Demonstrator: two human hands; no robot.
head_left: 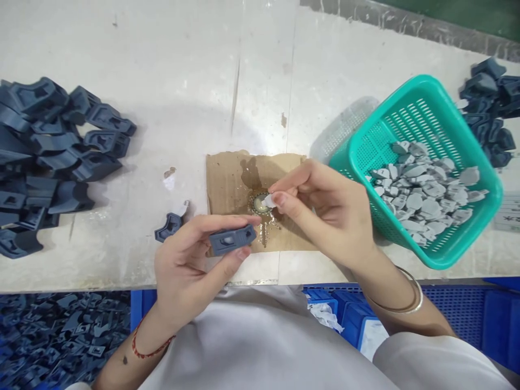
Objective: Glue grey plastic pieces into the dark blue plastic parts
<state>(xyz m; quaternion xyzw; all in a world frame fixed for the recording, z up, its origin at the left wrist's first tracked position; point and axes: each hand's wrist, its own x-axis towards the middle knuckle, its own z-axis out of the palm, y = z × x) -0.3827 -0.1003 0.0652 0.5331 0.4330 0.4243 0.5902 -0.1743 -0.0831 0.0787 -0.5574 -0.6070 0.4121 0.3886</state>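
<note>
Pinching a small, dark blue-grey plastic block (231, 240), the left hand (179, 268) has its thumb and fingers just as far apart as the block is thick. The block sits between the fingertips, with a hole showing on top. The right hand (337, 216) has its thumb and pointer finger almost together, gripping a tiny white piece (267, 203). It pokes out past those fingertips, over a little round dish of wet stuff (254, 204). I cannot tell if they touch. Under the dish is a flat, brown cardboard sheet (223, 179) with wet spots. Near the right hand, a green plastic basket (426, 82) full of holes holds many pale grey pieces (430, 189). Far left lies a pile of dark blue-grey plastic blocks (52, 146).
</note>
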